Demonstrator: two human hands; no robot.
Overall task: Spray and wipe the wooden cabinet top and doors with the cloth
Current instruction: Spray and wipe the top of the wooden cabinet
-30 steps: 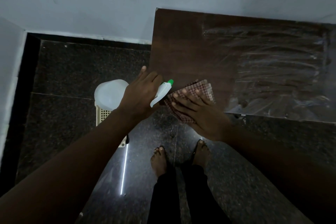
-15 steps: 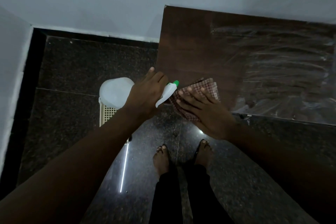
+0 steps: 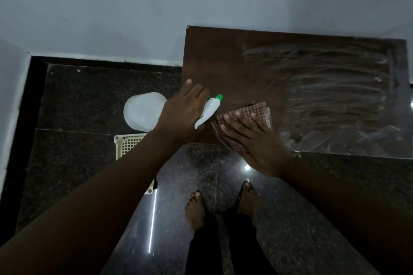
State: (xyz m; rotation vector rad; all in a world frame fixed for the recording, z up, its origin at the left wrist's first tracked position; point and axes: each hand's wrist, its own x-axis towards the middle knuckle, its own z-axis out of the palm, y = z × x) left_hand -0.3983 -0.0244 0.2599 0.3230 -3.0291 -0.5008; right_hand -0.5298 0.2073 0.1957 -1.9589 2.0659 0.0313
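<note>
The cabinet top (image 3: pixel 223 62) in the upper right of the frame is dark brown wood, matt over its left part and covered on its right part with a streaky wet sheen that catches the light. At its near edge the cloth (image 3: pixel 257 110) is a woven checked fabric, soft and matt, and the bottle (image 3: pixel 143 111) left of it is smooth, milky white plastic with a green plastic nozzle tip. The floor (image 3: pixel 89 107) is dark speckled stone polished to a gloss with bright reflections, the basket (image 3: pixel 127 144) at centre left is cream plastic lattice, and the wall (image 3: pixel 134 6) above is matt, faintly smudged paint.
</note>
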